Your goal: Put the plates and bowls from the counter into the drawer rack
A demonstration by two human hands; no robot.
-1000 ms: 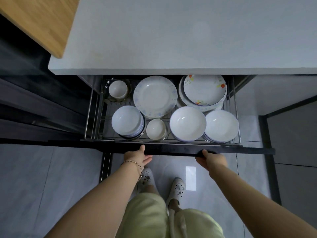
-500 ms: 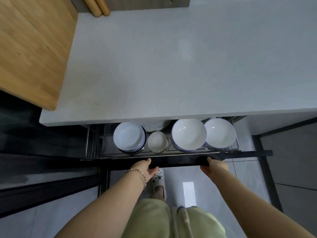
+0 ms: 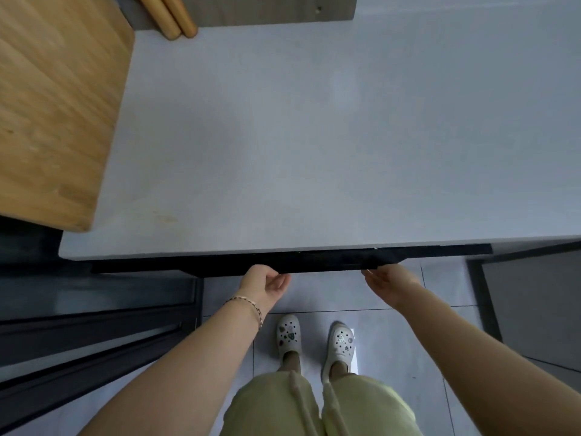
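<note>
Under the pale grey countertop (image 3: 314,136), the black drawer front (image 3: 314,262) sits nearly flush with the edge, hiding the rack and its dishes; the left hand (image 3: 265,283) rests at its lower edge, fingers loosely curved, clasping nothing; the right hand (image 3: 390,283) touches it with straight fingers; a wooden board (image 3: 56,105) lies at the countertop's left.

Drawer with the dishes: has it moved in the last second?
Yes. The drawer front has slid inward until nearly flush beneath the counter edge, so the rack and dishes no longer show.
</note>
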